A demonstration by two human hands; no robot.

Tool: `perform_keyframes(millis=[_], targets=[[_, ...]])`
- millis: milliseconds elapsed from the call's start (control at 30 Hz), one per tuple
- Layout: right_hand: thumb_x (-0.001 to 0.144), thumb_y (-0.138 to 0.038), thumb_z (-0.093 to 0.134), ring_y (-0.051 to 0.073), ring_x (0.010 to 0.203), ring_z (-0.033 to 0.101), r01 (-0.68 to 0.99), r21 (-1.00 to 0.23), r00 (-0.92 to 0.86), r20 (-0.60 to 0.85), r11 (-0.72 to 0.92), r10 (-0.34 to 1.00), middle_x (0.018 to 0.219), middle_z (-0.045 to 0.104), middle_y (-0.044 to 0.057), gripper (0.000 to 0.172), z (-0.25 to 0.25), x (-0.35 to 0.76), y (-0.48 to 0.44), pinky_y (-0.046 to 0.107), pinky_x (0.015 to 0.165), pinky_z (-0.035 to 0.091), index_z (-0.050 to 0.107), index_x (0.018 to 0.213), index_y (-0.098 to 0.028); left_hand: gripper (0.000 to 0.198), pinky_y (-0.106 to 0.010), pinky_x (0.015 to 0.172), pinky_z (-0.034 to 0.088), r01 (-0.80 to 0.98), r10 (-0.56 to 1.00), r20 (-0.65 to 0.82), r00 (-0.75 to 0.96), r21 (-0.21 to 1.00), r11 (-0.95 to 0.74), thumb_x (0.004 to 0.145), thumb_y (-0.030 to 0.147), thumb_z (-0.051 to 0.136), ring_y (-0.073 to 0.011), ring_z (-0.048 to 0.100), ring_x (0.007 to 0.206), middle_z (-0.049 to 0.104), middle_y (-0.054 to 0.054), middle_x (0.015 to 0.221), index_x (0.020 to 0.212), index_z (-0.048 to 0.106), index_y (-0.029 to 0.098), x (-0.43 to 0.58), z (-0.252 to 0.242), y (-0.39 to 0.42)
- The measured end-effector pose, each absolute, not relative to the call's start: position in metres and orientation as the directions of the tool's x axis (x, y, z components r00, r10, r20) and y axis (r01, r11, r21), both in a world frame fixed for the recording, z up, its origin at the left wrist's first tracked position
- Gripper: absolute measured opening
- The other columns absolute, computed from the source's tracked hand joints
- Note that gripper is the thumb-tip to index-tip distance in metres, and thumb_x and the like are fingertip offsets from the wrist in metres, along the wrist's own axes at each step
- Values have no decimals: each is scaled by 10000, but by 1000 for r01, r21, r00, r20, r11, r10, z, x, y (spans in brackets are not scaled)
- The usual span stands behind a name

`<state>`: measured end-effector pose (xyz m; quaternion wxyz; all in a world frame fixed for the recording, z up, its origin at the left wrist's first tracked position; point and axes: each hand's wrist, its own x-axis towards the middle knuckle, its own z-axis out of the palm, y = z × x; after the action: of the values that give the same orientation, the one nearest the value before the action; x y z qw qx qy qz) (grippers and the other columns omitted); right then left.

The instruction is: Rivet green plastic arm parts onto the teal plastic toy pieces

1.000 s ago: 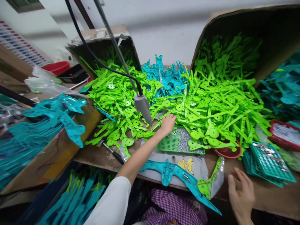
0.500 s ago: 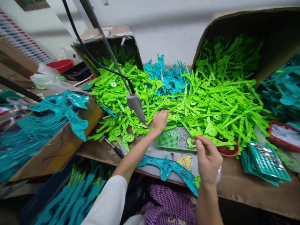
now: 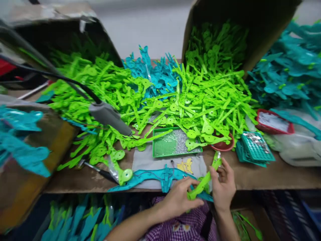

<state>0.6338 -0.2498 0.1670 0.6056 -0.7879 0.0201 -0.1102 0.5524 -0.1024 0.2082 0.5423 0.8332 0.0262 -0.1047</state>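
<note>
The left hand [image 3: 179, 199] grasps the near end of a lime-green plastic arm [image 3: 200, 188] between thumb and fingers, while the right hand [image 3: 224, 184] pinches it closer to its far end. This piece is held tilted at the table's near edge, over the right end of a teal bow-shaped plastic part [image 3: 166, 179]. That part lies partly on a gray cloth [image 3: 142, 157]. Farther back, a green perforated tray [image 3: 164, 145] contains small silvery pieces, with a red bowl [image 3: 223, 145] to its right.
</note>
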Motion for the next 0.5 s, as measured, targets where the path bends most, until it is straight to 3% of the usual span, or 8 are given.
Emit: perform_keyframes(millis=[100,167,333,500], targets=[[771,-428,678,140,723,575,-24,-943,961,70,-331,-268,1106,625,112,657,151,635,-276,297,670,493,483,1353,-192,362,-310,824,472,158,-119,-226,967,894,-419,741,260,712,-194,596,901,637,-47,994,1067,583,174,566,191,-130],[790,-458,644,149,716,580,-35,-895,962,90,-444,-258,1096,647,118,611,144,645,-292,310,685,491,526,1321,-179,271,-297,793,472,140,-137,-216,967,895,-423,764,236,653,-188,595,878,631,-46,974,1016,578,169,578,183,-144],[904,-419,461,219,999,611,114,-809,990,140,-577,-1,1151,658,120,413,131,683,-322,384,900,464,619,1208,-188,135,-283,747,455,144,-98,-211,973,878,-456,766,218,597,-177,600,795,648,-19,870,894,600,174,600,180,-153],[891,-237,394,223,1026,597,291,-721,957,215,-629,195,1087,650,108,339,115,720,-339,394,931,464,663,1090,-187,134,-307,778,460,168,-32,-207,978,867,-470,784,221,579,-199,611,847,655,-35,893,903,612,169,602,183,-143]])
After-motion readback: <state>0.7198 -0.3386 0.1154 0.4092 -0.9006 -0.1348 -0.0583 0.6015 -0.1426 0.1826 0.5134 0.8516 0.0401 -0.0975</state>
